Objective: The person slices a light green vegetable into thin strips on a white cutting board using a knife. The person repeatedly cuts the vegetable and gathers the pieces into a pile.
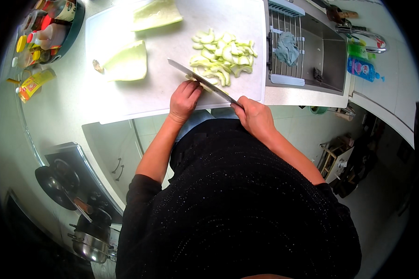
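Many small glints speckle the black top (pixel 256 195) nearest the camera. Just past it, the right hand (pixel 254 116) is closed around the handle end of a knife (pixel 178 68), whose blade slants away to the upper left. Beside the blade, the left hand (pixel 184 100) has its fingers bunched together, holding down a pale green piece (pixel 206 88) that the hand and knife partly hide; whether the edge is in it I cannot tell. All this sits near the front edge of a white cutting board (pixel 125 102) on the worktop (pixel 63 118).

Beyond the blade lies a loose heap of pale green slices (pixel 228 52), many of them curved. Left of the heap is a large uncut chunk (pixel 131 63), and farther back another wide chunk (pixel 159 15) lies apart from it.

To the right of the board, a rack (pixel 287 80) with a crumpled blue-grey cloth (pixel 287 49) spans part of a sink (pixel 331 63); a blue bottle (pixel 361 69) stands past its far side.
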Demonstrator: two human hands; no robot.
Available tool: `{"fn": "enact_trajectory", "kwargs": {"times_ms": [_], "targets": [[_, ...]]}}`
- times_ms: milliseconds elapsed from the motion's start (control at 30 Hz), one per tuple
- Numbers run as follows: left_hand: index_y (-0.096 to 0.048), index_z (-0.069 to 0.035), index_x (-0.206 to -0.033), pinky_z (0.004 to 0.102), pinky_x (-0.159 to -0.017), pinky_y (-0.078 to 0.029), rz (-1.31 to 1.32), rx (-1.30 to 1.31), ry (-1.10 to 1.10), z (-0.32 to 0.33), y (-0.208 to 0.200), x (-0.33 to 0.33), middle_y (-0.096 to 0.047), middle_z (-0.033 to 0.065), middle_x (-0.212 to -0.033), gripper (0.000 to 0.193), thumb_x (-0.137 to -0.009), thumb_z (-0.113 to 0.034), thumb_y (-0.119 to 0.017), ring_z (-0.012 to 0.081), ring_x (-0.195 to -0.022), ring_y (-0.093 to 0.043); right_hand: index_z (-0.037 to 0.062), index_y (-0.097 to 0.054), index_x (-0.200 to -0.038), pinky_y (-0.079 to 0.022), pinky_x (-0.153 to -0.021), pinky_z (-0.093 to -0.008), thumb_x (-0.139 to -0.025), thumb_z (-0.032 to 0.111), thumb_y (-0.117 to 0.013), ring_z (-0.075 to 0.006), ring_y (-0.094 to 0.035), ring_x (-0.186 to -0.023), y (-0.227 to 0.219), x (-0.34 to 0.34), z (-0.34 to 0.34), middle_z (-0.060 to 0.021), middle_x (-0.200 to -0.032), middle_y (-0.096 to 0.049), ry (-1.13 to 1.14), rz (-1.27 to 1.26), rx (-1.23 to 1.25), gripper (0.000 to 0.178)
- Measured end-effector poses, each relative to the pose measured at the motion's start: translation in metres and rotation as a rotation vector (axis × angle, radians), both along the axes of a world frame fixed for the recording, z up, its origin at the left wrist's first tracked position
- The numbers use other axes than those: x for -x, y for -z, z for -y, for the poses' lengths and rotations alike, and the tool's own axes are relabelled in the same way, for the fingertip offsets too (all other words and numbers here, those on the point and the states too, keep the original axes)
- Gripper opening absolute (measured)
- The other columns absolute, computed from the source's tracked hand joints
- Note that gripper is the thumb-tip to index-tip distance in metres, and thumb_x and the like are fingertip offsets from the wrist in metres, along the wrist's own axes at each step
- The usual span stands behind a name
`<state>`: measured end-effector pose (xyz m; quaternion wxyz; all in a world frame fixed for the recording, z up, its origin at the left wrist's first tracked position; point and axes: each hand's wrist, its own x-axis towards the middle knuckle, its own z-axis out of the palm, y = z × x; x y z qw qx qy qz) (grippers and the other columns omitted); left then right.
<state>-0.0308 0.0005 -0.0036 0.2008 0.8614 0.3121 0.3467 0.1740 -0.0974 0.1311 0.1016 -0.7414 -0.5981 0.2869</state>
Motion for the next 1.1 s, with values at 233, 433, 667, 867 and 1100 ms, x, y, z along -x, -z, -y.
{"fn": "enact_trajectory", "kwargs": {"times_ms": [233,433,667,867,1100], "targets": [[-0.071,-0.003,-0.095,0.0362,-0.076,-0.058,0.026,0.013,-0.025,0.0009,0.0005,-0.0003,-0.069,0.0101,-0.1,0.023,-0.072,-0.001,-0.069,0.0285,-0.093,-0.068,0.0045,-0.061,-0.088,-0.05,-0.058,-0.0453,-0.095,0.02,-0.071,-0.0388,-0.064,-0.065,0.0065,-0.0037,0.009,-0.0169,-0.073,-0.066,0.021,-0.025,-0.048,0.019],[-0.071,-0.003,-0.096,0.0357,-0.076,-0.058,0.029,0.027,-0.037,0.0016,0.0005,-0.0001,-0.069,0.0097,-0.101,0.023,-0.072,-0.001,-0.069,0.0278,-0.093,-0.068,0.0048,-0.061,-0.088,-0.05,-0.058,-0.045,-0.094,0.021,-0.071,-0.0389,-0.064,-0.065,0.0023,-0.0053,0.0055,-0.0168,-0.073,-0.066,0.012,0.023,-0.028,0.02],[-0.07,-0.003,-0.093,0.0356,-0.076,-0.058,0.028,0.016,-0.05,0.002,0.0011,-0.0007,-0.07,0.0093,-0.101,0.02,-0.073,-0.001,-0.069,0.0275,-0.093,-0.068,0.0046,-0.06,-0.087,-0.05,-0.059,-0.0459,-0.094,0.022,-0.071,-0.04,-0.064,-0.066,0.0006,-0.0052,0.0061,-0.0178,-0.073,-0.066,-0.02,0.035,-0.011,0.022],[-0.069,-0.001,-0.093,0.0381,-0.074,-0.057,0.041,0.031,-0.024,0.0011,0.0004,0.0,-0.069,0.0128,-0.099,0.017,-0.076,0.002,-0.072,0.0311,-0.089,-0.068,0.004,-0.057,-0.086,-0.049,-0.058,-0.0474,-0.095,0.022,-0.07,-0.041,-0.062,-0.065,0.004,-0.0046,0.0048,-0.0184,-0.071,-0.064,-0.032,0.031,-0.018,0.024],[-0.07,-0.002,-0.093,0.0367,-0.078,-0.058,0.034,0.012,-0.026,0.0012,0.0048,0.0005,-0.07,0.0105,-0.102,0.02,-0.073,-0.001,-0.069,0.0292,-0.094,-0.068,0.0037,-0.054,-0.086,-0.048,-0.057,-0.0488,-0.097,0.022,-0.068,-0.0427,-0.062,-0.065,0.0084,-0.0039,-0.0008,-0.0194,-0.069,-0.063,-0.061,0.03,0.015,0.025]]}}
